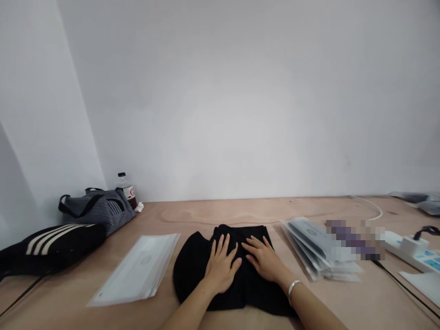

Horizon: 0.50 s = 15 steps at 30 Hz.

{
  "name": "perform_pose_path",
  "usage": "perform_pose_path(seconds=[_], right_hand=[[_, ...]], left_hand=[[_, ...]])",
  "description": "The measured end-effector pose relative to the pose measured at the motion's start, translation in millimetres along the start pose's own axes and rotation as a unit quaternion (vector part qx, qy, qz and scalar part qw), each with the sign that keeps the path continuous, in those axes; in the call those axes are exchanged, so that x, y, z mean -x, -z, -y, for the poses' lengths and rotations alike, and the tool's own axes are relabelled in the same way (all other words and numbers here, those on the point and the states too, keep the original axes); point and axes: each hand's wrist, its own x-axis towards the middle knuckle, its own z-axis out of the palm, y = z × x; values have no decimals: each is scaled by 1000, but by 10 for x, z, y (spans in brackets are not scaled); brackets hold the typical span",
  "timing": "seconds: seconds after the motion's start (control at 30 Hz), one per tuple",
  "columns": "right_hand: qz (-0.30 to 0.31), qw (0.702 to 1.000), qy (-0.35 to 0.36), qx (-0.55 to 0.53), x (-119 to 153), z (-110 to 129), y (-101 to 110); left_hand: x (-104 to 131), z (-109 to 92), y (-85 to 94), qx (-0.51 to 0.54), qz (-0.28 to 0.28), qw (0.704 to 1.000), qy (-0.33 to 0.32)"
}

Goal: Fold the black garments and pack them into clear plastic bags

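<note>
A black cloth item (pixel 240 286), perhaps a garment or hood, lies flat on the wooden table (pixel 165 316) in front of me. It has a rounded left side and a straighter right side. My left hand (pixel 222 266) rests palm down on its middle with the fingers spread. On its right part lies my right hand (pixel 264 257), also flat with fingers apart, a silver bangle on the wrist. Neither hand grips the cloth. To the left is a stack of frosted plastic bags (pixel 139 268); to the right, a fanned pile of similar bags (pixel 309 243).
At the left are a striped bag (pixel 103 211), a drink bottle (pixel 128 190), a crumpled tissue (pixel 139 207) and a black bag with white stripes (pixel 62 245). A power strip (pixel 426 259) with a plugged-in charger, cables and a pixelated object stand at the right. A wall backs the table.
</note>
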Motion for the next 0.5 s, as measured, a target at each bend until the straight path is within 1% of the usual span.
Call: perform_pose_path(seconds=[0.07,0.13,0.23,0.3,0.37,0.43,0.5], right_hand=[[29,1000,-8,4,-1,1,-26],[46,999,-18,10,0,-17,-42],[51,998,-23,13,3,-46,-38],[52,998,-24,11,4,-60,-24],[56,998,-28,9,4,-78,-10],[59,998,-30,9,5,-102,3],[63,998,-29,10,7,-130,16]], left_hand=[[-19,26,-8,3,1,1000,26],[-21,77,34,9,-20,998,63],[14,226,174,1,-73,989,130],[59,369,275,-26,-91,979,180],[112,509,345,-73,-79,966,235],[163,605,374,-114,-37,951,284],[203,630,373,-130,4,940,314]])
